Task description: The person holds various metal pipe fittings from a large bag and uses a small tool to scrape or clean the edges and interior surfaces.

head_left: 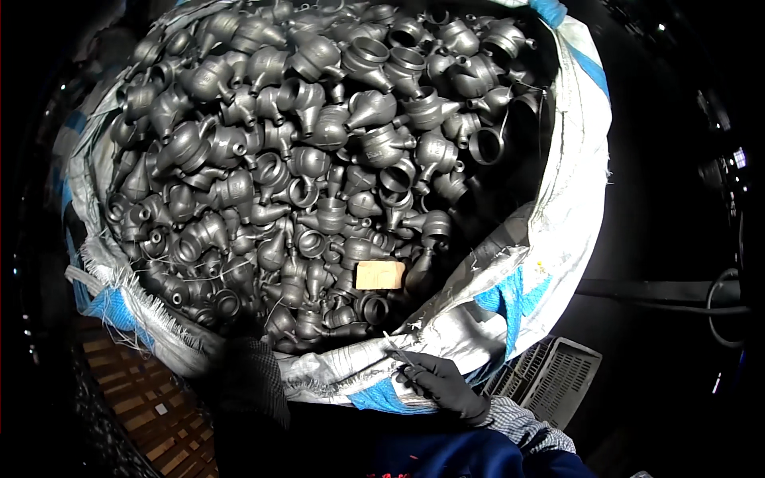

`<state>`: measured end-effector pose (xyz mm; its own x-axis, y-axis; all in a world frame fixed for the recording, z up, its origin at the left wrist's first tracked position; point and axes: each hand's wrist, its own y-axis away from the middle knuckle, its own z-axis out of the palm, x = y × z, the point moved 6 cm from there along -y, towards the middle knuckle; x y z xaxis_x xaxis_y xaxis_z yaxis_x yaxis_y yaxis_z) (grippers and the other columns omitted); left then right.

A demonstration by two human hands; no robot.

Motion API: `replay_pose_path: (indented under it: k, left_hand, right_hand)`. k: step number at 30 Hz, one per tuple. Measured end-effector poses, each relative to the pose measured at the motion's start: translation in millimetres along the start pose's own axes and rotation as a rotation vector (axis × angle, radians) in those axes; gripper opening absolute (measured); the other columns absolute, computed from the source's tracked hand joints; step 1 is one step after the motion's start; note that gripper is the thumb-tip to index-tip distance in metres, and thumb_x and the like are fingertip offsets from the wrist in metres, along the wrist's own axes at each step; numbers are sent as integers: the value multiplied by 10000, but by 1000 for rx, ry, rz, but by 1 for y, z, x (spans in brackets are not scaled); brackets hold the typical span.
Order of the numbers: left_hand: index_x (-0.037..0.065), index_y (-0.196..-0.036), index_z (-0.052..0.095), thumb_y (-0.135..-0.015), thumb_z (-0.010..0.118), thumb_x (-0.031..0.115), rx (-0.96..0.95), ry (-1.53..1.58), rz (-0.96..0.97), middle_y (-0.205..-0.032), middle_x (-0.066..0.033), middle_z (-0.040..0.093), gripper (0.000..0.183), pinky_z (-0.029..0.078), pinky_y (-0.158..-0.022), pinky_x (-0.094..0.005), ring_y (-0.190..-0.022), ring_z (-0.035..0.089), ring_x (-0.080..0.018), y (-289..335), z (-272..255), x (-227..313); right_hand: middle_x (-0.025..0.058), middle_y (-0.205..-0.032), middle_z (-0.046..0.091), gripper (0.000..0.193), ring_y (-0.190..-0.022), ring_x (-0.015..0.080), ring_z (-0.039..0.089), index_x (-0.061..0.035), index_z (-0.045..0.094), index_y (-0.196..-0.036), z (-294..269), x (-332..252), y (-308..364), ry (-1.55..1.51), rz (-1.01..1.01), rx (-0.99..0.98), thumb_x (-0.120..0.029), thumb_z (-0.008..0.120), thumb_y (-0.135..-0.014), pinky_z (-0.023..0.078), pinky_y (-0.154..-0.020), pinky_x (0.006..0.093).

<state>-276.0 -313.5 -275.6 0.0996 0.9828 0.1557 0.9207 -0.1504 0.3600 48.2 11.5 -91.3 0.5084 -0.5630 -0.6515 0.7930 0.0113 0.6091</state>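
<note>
A big white woven bulk bag (575,159) with blue strips holds a heap of dark grey moulded parts (327,127), rounded bodies with open rings and short spouts. On the heap near me lies a small tan block (379,275). My right hand (437,384), in a dark glove, is closed around a thin pen-like tool (395,348); its pale tip points up and left over the bag's near rim. My left forearm in a checked sleeve (267,381) reaches to the near left rim; its hand is lost in shadow, fingers hidden.
Right of the bag, low down, stands a grey slotted plastic crate (567,378). A brown slatted surface (151,398) shows at the lower left. Dark bars and a cable (721,307) are at the right. Loose threads and frayed edges hang along the rim.
</note>
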Motion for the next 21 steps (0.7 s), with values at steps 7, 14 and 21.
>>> replay_pose_path:
  k: [7,14,21]
  left_hand:
    - [33,-1166,544,-812,666,127,-2,22,2,-1145,-115,561,386,515,-811,-356,-995,595,-238,-10,-4,13]
    - [21,-1254,496,-823,674,97,47,546,103,-1239,-111,526,472,510,-855,-340,-1056,577,-220,10,-32,22]
    - [10,-1341,448,-835,683,68,-259,1377,349,-1333,-108,490,561,506,-899,-324,-1116,558,-202,75,-98,128]
  right_hand:
    - [-56,-873,588,436,-627,-8,434,-76,489,-1398,-3,-2,1,37,-44,8,-119,528,-966,382,-567,145]
    - [-42,-839,588,417,-610,0,443,-65,502,-1386,-1,-8,4,87,-87,39,-140,523,-976,384,-546,152]
    - [-39,-803,610,366,-595,1,459,-22,556,-1314,6,-20,3,19,-93,31,-139,541,-968,361,-531,155]
